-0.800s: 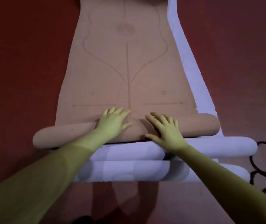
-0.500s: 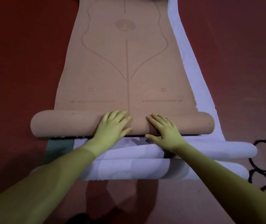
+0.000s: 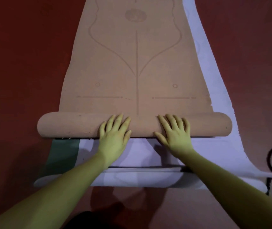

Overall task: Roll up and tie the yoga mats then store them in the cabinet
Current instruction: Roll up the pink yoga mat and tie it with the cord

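Head view: left hand (image 3: 113,138) and right hand (image 3: 175,135), fingers spread flat, press on tan mat's roll (image 3: 82,127) at frame centre; lavender mat (image 3: 219,103) underneath; black cord (image 3: 271,160) lower right.

Both forearms are bare to the frame's edge, and the left hand (image 3: 113,138) and right hand (image 3: 175,134) wear nothing.
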The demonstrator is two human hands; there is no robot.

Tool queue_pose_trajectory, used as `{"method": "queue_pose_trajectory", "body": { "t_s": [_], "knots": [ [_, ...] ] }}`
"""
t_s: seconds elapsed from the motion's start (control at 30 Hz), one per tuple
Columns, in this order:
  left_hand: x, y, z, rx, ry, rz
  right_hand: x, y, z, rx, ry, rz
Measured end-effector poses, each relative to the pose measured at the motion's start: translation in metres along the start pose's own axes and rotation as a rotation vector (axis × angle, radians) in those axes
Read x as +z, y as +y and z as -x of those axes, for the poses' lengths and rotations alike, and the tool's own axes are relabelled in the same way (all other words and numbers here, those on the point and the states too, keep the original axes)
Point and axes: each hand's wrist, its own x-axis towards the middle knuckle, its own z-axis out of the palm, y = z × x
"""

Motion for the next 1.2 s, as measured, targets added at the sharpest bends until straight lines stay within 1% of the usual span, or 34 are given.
{"method": "queue_pose_trajectory", "body": {
  "t_s": [0.07,0.13,0.23,0.3,0.4,0.47,0.53,0.67,0.73,0.83,0.9,1.0,1.1,1.2],
  "knots": [
    [0.004,-0.005,0.001,-0.040,0.000,-0.018,0.006,0.002,0.022,-0.021,0.042,-0.010],
    [0.013,-0.009,0.008,-0.006,0.037,-0.072,0.006,0.004,0.038,-0.006,0.053,-0.047],
    [0.025,-0.016,0.026,0.064,0.141,-0.132,0.009,0.001,0.052,0.071,0.046,-0.079],
    [0.028,-0.022,0.032,0.061,0.173,-0.143,0.012,0.001,0.051,0.107,0.047,-0.062],
    [0.026,-0.030,0.033,-0.040,0.148,-0.147,0.016,0.005,0.045,0.098,0.042,0.015],
    [0.030,-0.033,0.039,-0.065,0.113,-0.152,0.020,0.005,0.049,0.070,0.039,0.060],
    [0.037,-0.037,0.049,-0.035,0.111,-0.149,0.022,0.005,0.055,0.051,0.057,0.090],
    [0.036,-0.042,0.047,-0.008,0.188,-0.096,0.018,0.007,0.054,0.031,0.200,0.136],
    [0.033,-0.038,0.043,0.026,0.213,-0.082,0.017,0.012,0.056,0.034,0.244,0.134],
    [0.039,-0.029,0.049,0.093,0.248,-0.062,0.016,0.022,0.067,0.078,0.248,0.095],
    [0.043,-0.028,0.052,0.089,0.239,-0.053,0.017,0.024,0.073,0.082,0.239,0.082],
    [0.045,-0.031,0.054,0.041,0.212,-0.070,0.024,0.024,0.069,0.062,0.220,0.094],
    [0.043,-0.030,0.054,0.006,0.208,-0.082,0.030,0.028,0.061,0.020,0.252,0.120],
    [0.045,-0.032,0.055,0.042,0.238,-0.060,0.032,0.030,0.065,-0.033,0.249,0.133]
  ]
}}
